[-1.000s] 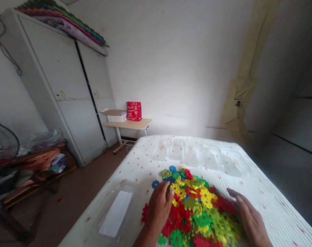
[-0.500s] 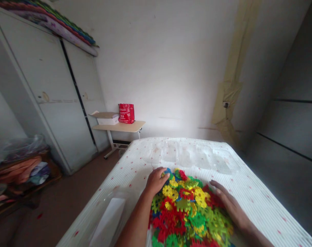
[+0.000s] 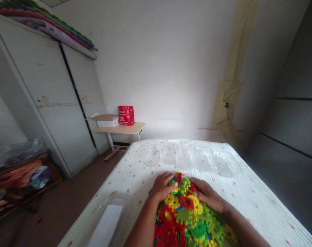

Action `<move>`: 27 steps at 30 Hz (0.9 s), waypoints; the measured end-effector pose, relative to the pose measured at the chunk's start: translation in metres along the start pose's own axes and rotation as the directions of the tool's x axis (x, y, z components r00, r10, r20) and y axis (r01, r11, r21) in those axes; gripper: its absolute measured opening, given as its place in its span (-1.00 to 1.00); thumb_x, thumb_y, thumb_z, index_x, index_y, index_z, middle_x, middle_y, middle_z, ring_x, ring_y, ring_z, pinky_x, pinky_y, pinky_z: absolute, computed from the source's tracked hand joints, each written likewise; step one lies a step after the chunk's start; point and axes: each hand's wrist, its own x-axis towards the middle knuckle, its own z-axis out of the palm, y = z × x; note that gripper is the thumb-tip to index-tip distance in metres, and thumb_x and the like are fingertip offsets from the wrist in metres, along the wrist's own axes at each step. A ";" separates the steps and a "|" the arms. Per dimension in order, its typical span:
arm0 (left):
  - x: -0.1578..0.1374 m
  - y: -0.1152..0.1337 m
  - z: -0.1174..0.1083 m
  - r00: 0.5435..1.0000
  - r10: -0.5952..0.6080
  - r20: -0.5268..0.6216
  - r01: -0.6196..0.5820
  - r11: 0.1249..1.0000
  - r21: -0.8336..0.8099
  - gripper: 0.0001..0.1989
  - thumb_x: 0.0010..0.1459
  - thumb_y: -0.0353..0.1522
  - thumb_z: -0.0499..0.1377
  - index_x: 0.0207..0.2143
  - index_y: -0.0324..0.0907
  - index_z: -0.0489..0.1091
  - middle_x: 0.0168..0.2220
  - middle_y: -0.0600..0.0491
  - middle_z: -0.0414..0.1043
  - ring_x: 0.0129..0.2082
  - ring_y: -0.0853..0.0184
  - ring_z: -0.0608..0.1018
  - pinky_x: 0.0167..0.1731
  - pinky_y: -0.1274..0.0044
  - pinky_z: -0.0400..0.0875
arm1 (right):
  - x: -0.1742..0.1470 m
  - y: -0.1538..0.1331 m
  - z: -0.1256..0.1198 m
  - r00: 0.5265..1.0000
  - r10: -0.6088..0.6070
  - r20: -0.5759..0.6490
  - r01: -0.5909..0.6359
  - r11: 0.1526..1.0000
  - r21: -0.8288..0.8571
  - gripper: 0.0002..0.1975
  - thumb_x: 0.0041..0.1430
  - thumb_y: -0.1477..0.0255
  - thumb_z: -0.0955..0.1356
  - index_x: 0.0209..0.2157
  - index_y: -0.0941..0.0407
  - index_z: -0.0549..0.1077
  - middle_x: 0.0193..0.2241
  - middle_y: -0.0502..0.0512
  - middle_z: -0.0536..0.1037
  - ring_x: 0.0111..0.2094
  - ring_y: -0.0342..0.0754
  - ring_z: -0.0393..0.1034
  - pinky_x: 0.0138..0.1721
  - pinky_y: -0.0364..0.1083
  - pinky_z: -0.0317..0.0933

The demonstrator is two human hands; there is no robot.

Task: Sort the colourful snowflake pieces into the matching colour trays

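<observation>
A heap of plastic snowflake building pieces in red, yellow, green and blue lies at the near middle of the table. My left hand rests on the heap's far left side, its fingers extended and thumb apart. Opposite it, my right hand lies over the far right side, fingers stretched towards the left. Both hands touch the pieces, with a narrow strip of the heap showing between them. Neither has a piece visibly gripped. The pieces under both palms are hidden.
Several clear plastic trays stand in a row along the table's far part. A clear container with a white slab is at the near left. Beyond stands a small side table bearing a red bag and a box.
My two hands have come closer together over the far part of the heap. The right hand moved left, the left hand slightly right, and pieces between them bunched up.
</observation>
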 end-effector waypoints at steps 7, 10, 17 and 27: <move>-0.008 0.008 0.003 0.999 0.048 -0.019 -0.049 0.995 -0.089 -0.58 0.08 -0.18 0.06 -0.03 -0.11 0.39 0.06 0.01 0.35 0.09 0.27 0.34 0.12 0.40 0.16 | -0.012 -0.020 0.003 0.995 -0.086 0.056 0.078 0.988 0.133 -0.35 0.02 0.06 0.30 0.13 -0.01 0.23 0.14 0.13 0.26 0.16 0.17 0.07 0.15 0.20 -0.07; -0.018 0.013 0.005 0.998 0.058 -0.037 -0.062 0.988 -0.139 -0.61 0.10 -0.19 0.04 -0.05 -0.07 0.40 0.03 0.05 0.39 0.06 0.28 0.37 0.11 0.42 0.18 | -0.019 -0.023 0.004 0.994 -0.079 0.074 0.061 0.973 0.221 -0.32 -0.04 0.06 0.33 0.11 0.01 0.26 0.11 0.16 0.30 0.12 0.20 0.13 0.10 0.21 0.00; -0.038 0.026 0.001 1.000 -0.014 -0.007 0.012 0.964 -0.266 -0.62 0.04 -0.19 0.09 -0.09 -0.08 0.42 -0.05 0.06 0.45 -0.02 0.23 0.43 0.03 0.42 0.27 | -0.035 -0.035 -0.004 0.981 -0.060 0.186 -0.029 0.895 0.445 -0.42 -0.04 0.12 0.36 0.04 0.00 0.35 0.02 0.12 0.41 0.03 0.17 0.27 0.03 0.16 0.11; -0.022 0.035 -0.019 0.998 0.028 0.064 -0.009 0.958 -0.287 -0.53 0.05 -0.28 0.07 0.06 -0.10 0.27 0.11 0.02 0.29 0.10 0.27 0.33 0.10 0.44 0.18 | -0.039 0.015 -0.013 0.961 0.176 -0.212 -0.068 0.896 0.438 -0.55 0.07 0.10 0.28 -0.17 0.14 0.50 -0.09 0.19 0.49 -0.02 0.16 0.31 0.05 0.13 0.11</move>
